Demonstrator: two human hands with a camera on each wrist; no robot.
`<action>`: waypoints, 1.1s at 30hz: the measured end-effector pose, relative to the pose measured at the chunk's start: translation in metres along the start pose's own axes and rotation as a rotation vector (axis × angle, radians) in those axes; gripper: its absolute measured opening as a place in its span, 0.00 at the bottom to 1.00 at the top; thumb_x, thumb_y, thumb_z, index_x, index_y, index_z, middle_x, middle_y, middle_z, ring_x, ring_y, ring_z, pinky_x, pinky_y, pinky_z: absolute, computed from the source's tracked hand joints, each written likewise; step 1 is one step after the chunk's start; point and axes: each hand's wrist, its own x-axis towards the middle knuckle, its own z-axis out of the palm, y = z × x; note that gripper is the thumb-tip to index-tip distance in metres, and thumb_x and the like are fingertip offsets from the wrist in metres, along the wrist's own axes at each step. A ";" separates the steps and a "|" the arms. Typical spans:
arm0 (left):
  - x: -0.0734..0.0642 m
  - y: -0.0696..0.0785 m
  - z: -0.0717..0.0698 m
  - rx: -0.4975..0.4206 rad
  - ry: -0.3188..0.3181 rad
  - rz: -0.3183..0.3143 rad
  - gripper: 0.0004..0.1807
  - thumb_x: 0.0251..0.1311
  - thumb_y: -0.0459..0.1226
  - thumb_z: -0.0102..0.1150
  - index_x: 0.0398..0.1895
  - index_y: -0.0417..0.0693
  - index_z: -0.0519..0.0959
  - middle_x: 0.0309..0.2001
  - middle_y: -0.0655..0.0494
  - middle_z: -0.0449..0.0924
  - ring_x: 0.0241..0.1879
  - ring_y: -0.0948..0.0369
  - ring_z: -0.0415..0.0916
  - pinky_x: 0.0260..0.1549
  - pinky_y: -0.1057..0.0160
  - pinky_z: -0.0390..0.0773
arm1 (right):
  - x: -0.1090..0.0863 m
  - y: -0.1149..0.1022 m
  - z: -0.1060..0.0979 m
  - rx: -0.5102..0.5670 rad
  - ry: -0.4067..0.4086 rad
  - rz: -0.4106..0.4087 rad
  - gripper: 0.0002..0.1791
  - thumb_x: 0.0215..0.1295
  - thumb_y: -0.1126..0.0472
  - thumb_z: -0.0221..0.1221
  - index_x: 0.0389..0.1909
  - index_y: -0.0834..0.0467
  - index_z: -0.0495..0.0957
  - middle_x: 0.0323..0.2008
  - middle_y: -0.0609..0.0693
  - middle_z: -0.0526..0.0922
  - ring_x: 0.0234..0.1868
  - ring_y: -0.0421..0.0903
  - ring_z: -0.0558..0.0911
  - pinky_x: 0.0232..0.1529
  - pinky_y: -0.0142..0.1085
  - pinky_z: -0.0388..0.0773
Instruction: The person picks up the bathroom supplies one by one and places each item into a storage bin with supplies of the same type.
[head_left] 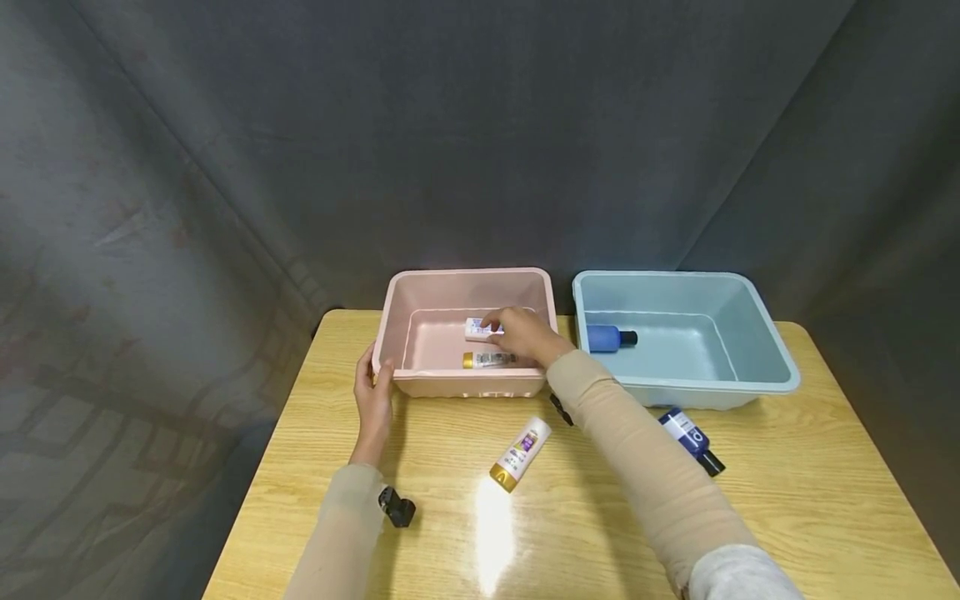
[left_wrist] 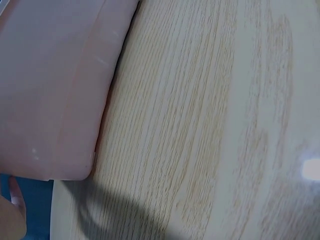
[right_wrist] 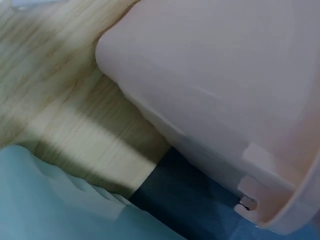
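Note:
My left hand grips the pink bin at its front left corner, thumb over the rim and fingers outside. Part of that hand shows at the lower left of the left wrist view, beside the bin wall. My right hand reaches inside the bin, its curled thumb and fingers holding the right end of a small white bottle that lies on its side. In front of it lies a clear bottle with a gold cap. The right wrist view shows the bin's outside, not the hand.
A light blue bin stands to the right, with a blue bottle lying inside. On the wooden table lie a white bottle with a gold cap and a dark blue bottle with a black cap. A grey curtain hangs behind.

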 end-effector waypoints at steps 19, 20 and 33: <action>0.009 -0.024 -0.001 -0.028 0.015 -0.013 0.27 0.72 0.31 0.47 0.72 0.38 0.61 0.70 0.43 0.61 0.67 0.53 0.60 0.61 0.66 0.67 | -0.022 -0.014 -0.016 -0.122 0.118 -0.088 0.17 0.66 0.57 0.65 0.54 0.56 0.83 0.48 0.53 0.85 0.51 0.50 0.81 0.56 0.45 0.75; 0.011 -0.028 -0.001 -0.027 0.017 -0.015 0.27 0.72 0.32 0.47 0.73 0.39 0.61 0.70 0.44 0.61 0.67 0.53 0.60 0.61 0.66 0.67 | -0.023 -0.014 -0.017 -0.126 0.123 -0.096 0.17 0.65 0.56 0.65 0.54 0.56 0.83 0.48 0.53 0.85 0.51 0.50 0.81 0.56 0.45 0.75; 0.010 -0.023 0.001 -0.035 0.024 0.011 0.27 0.72 0.32 0.47 0.72 0.37 0.61 0.70 0.41 0.61 0.69 0.50 0.59 0.63 0.66 0.65 | -0.043 -0.010 -0.020 -0.060 0.182 -0.217 0.16 0.65 0.55 0.65 0.52 0.54 0.84 0.54 0.49 0.83 0.58 0.50 0.78 0.61 0.47 0.72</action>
